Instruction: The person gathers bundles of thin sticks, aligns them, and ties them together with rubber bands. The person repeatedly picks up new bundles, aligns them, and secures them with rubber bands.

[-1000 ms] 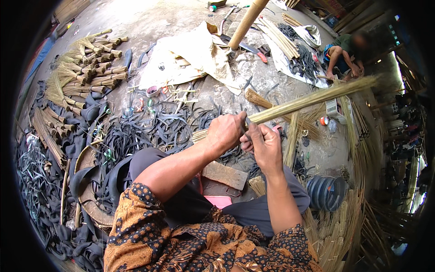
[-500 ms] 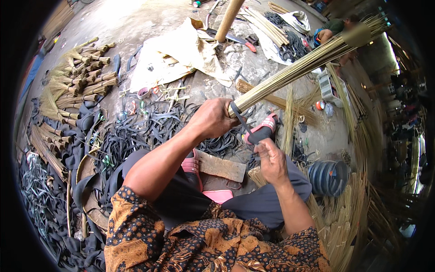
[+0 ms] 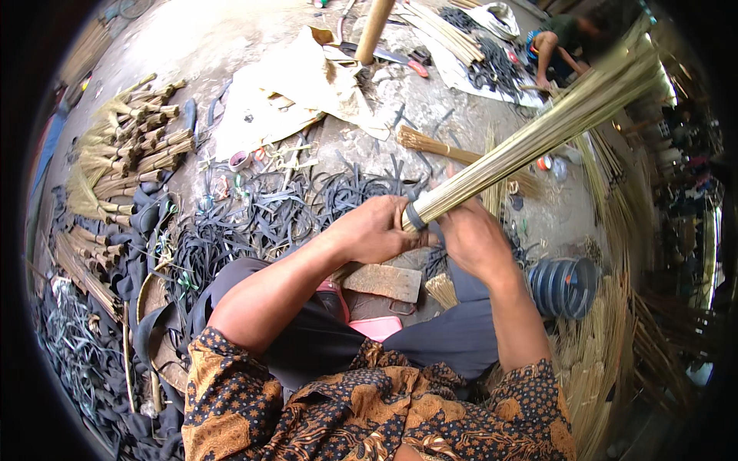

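Observation:
A long bundle of thin palm-rib broom sticks slants from my hands up toward the far right, its far end blurred. Near its cut end a dark rubber strip is wrapped round the sticks. My left hand is closed round that end, with the thumb side against the strip. Under the bundle, just right of the strip, is my right hand. Its fingers pass behind the sticks and are smeared by motion, so what they hold cannot be made out. Loose dark rubber strips lie on the floor beyond my left forearm.
Several tied stick bundles are stacked at the left. A wooden board lies between my legs, and a dark ribbed bucket stands by my right knee. A knife lies beside a wooden post. Another person crouches far right.
My right hand has moved up and in, from pulling the strip out below to under the bundle. The bundle's near end is lower, and the strip's stretched tail no longer shows.

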The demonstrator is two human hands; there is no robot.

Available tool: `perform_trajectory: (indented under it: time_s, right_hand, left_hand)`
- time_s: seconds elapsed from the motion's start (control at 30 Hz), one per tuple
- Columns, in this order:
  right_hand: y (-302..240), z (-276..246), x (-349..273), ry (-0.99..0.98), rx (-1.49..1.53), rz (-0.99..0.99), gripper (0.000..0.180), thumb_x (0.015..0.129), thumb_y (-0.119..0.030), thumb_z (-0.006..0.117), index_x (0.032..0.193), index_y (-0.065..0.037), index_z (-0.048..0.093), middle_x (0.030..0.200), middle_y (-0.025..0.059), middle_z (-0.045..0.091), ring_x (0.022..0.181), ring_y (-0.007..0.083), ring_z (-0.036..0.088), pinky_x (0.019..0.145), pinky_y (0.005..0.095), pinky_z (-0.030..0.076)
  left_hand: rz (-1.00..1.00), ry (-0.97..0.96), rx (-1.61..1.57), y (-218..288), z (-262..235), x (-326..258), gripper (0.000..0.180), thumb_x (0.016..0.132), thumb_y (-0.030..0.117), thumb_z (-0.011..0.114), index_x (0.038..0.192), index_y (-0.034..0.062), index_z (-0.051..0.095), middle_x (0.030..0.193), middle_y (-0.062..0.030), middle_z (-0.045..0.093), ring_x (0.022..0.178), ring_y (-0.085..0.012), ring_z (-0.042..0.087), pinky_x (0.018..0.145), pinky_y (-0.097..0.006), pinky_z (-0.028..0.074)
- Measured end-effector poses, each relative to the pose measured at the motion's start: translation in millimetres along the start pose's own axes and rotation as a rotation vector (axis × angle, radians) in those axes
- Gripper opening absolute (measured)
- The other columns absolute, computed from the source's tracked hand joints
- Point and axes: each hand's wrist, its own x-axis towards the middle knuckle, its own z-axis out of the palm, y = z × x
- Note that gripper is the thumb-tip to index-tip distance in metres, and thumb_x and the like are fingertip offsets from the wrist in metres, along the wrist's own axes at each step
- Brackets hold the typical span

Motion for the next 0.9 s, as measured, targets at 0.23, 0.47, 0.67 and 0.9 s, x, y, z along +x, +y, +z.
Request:
perform_trajectory:
  time_s: [0.23, 0.47, 0.67, 0.9]
  right_hand:
    - [-36, 4, 38, -0.046, 0.366, 0.416, 0.03, 0.102, -0.027, 0.064, 0.111, 0.0, 0.072, 0.063, 0.0091, 0.069, 0.06, 0.02, 0.069, 0.06, 0.0361, 0.053]
    - [-26, 35, 37, -0.047, 0.982, 0.374, 0.025, 0.109, -0.026, 0.058, 0.109, -0.002, 0.066, 0.086, 0.0073, 0.072, 0.062, 0.0113, 0.067, 0.059, 0.0219, 0.051]
    - [-32, 57, 1, 0.061, 1.289, 0.401, 0.023, 0.111, -0.02, 0.054, 0.122, 0.0, 0.059, 0.087, 0.005, 0.066, 0.07, 0.011, 0.064, 0.063, 0.0231, 0.051]
    - [-50, 55, -26, 0.054, 0.669, 0.172, 0.027, 0.112, -0.025, 0.052, 0.101, -0.002, 0.061, 0.078, 0.0068, 0.061, 0.07, 0.0174, 0.056, 0.065, 0.0325, 0.047]
  left_hand:
    - [-0.078, 0.383, 0.572, -25, 10, 11, 0.033, 0.089, 0.032, 0.072, 0.085, -0.001, 0.065, 0.081, -0.0253, 0.072, 0.081, -0.0443, 0.072, 0.074, -0.055, 0.057]
    - [-0.055, 0.471, 0.568, -39, 6, 16, 0.019, 0.092, 0.026, 0.064, 0.103, 0.0094, 0.06, 0.083, -0.0208, 0.072, 0.08, -0.0443, 0.072, 0.068, -0.055, 0.056]
    - [-0.086, 0.537, 0.618, -45, 0, 26, 0.023, 0.093, 0.023, 0.065, 0.109, 0.0076, 0.058, 0.083, -0.0222, 0.072, 0.079, -0.0437, 0.073, 0.066, -0.054, 0.057]
    - [-0.063, 0.545, 0.632, -42, -7, 29, 0.024, 0.094, 0.025, 0.067, 0.108, 0.0063, 0.063, 0.086, -0.0231, 0.073, 0.084, -0.0448, 0.073, 0.073, -0.055, 0.058]
